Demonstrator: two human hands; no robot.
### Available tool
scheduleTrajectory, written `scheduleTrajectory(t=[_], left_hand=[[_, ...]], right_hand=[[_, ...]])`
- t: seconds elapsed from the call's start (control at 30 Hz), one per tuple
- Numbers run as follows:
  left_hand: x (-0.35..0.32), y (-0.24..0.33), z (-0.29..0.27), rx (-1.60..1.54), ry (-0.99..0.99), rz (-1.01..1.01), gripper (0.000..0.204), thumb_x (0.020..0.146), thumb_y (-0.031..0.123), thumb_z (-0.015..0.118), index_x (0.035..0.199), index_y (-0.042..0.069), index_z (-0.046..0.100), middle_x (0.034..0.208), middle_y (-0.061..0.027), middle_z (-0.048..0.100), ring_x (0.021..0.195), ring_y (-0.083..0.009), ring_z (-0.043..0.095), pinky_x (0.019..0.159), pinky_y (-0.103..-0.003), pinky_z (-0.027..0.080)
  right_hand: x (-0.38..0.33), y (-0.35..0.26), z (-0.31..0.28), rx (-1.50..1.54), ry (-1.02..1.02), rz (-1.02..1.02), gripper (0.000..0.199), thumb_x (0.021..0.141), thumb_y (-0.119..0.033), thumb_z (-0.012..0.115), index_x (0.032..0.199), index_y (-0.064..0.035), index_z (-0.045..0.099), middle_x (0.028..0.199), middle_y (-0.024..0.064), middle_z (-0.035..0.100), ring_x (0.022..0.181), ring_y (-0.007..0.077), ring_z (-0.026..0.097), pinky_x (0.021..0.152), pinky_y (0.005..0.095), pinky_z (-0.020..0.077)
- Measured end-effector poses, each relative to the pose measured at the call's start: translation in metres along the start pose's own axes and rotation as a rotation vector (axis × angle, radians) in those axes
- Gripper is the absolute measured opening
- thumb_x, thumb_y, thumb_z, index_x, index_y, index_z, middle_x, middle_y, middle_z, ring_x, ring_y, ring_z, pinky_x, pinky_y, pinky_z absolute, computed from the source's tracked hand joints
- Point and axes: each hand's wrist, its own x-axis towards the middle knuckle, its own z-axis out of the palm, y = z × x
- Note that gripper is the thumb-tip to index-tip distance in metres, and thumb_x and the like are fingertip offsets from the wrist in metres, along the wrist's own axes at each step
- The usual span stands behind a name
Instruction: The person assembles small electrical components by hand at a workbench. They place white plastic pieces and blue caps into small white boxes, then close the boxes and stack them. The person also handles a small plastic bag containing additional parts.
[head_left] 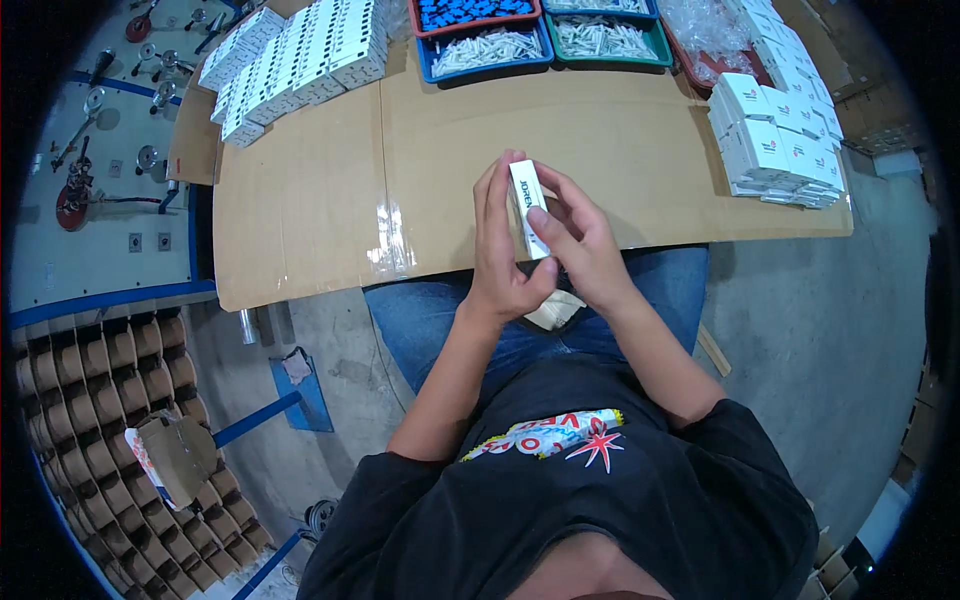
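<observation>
Trays (495,76) and cartons (765,150) beyond white box (526,190)

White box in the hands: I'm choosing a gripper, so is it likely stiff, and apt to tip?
The white box probably keeps its shape, given its straight edges. Being slim, it might tip if stood on end.

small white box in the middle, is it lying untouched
No, the left hand and right hand hold the small white box, right thumb on its face.
</observation>
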Motion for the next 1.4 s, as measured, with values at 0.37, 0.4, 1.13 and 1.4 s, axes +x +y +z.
scheduleTrajectory(t=[0.37, 0.4, 1.13, 1.4], left_hand=[[-0.007, -0.006, 0.007, -0.013, 0.306, -0.113, 0.117, 0.082, 0.094, 0.037, 0.137, -0.009, 0.049, 0.130, -0.0250, 0.054, 0.121, -0.0353, 0.056, 0.103, -0.046, 0.047], [-0.006, -0.010, 0.007, -0.011, 0.335, -0.038, 0.105, 0.091, 0.085, 0.038, 0.135, -0.010, 0.051, 0.128, -0.0246, 0.056, 0.117, -0.0357, 0.059, 0.100, -0.045, 0.048], [-0.011, -0.001, 0.002, 0.055, 0.324, 0.164, 0.095, 0.093, 0.076, 0.041, 0.139, -0.007, 0.046, 0.130, -0.0223, 0.050, 0.122, -0.0349, 0.056, 0.109, -0.051, 0.043], [-0.005, 0.008, 0.010, -0.103, 0.194, -0.059, 0.108, 0.080, 0.058, 0.078, 0.155, -0.005, 0.031, 0.138, -0.0229, 0.048, 0.125, -0.0357, 0.055, 0.109, -0.050, 0.041]], right_hand=[[-0.007, 0.007, 0.039, 0.084, 0.059, 0.042, 0.063, 0.104, -0.027, 0.065, 0.155, 0.0006, 0.039, 0.133, 0.0112, 0.061, 0.115, 0.0142, 0.063, 0.098, 0.0307, 0.0511], [-0.007, 0.008, 0.040, 0.069, 0.048, 0.018, 0.064, 0.105, -0.028, 0.063, 0.156, 0.0004, 0.037, 0.132, 0.0113, 0.061, 0.113, 0.0135, 0.062, 0.097, 0.0302, 0.0514], [-0.030, 0.000, 0.042, -0.221, 0.026, -0.188, 0.051, 0.113, -0.027, 0.037, 0.152, 0.0057, 0.043, 0.136, 0.0192, 0.062, 0.125, 0.0198, 0.058, 0.107, 0.0318, 0.0431], [-0.007, -0.005, 0.006, -0.206, -0.091, -0.483, 0.057, 0.104, -0.019, 0.040, 0.152, 0.0095, 0.037, 0.159, 0.0250, 0.039, 0.147, 0.0321, 0.041, 0.122, 0.0402, 0.0269]])
